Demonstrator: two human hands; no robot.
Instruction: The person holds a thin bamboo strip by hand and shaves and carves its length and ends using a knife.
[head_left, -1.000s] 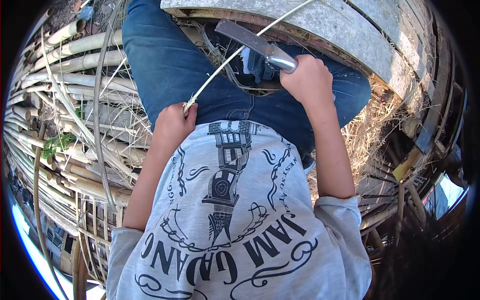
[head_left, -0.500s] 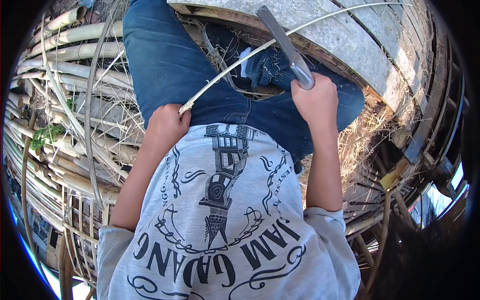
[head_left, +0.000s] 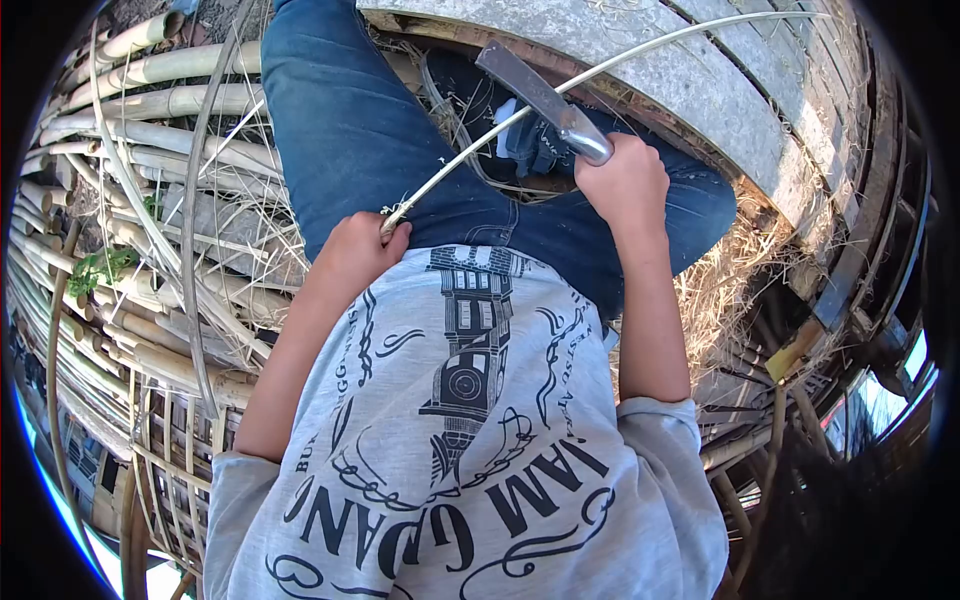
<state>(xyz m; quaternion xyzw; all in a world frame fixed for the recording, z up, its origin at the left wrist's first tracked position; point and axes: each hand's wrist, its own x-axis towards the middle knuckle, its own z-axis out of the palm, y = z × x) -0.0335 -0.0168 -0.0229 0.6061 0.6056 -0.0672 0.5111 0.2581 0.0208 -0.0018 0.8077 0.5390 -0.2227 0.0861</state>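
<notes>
My left hand (head_left: 362, 250) is closed around the near end of a long, thin bamboo strip (head_left: 478, 143), whose end looks frayed at my thumb. From there the strip rises to the right in a curve, over my leg and the grey boards. My right hand (head_left: 625, 183) grips the metal handle of a knife (head_left: 535, 95). The knife's broad, dark blade points up and to the left and crosses the strip; whether the two touch, I cannot tell. Most of the handle is hidden in my fist.
Grey wooden boards (head_left: 745, 110) form a platform in front of me. Bamboo poles (head_left: 160, 100) are stacked on the left, with loose thin strips over them and a small green plant (head_left: 100, 268). Pale shavings (head_left: 720, 285) lie heaped beside my right leg.
The knife has tilted further left and its tip has dropped lower. My right hand has shifted slightly up and left. My left hand, with the strip, appears a little further right.
</notes>
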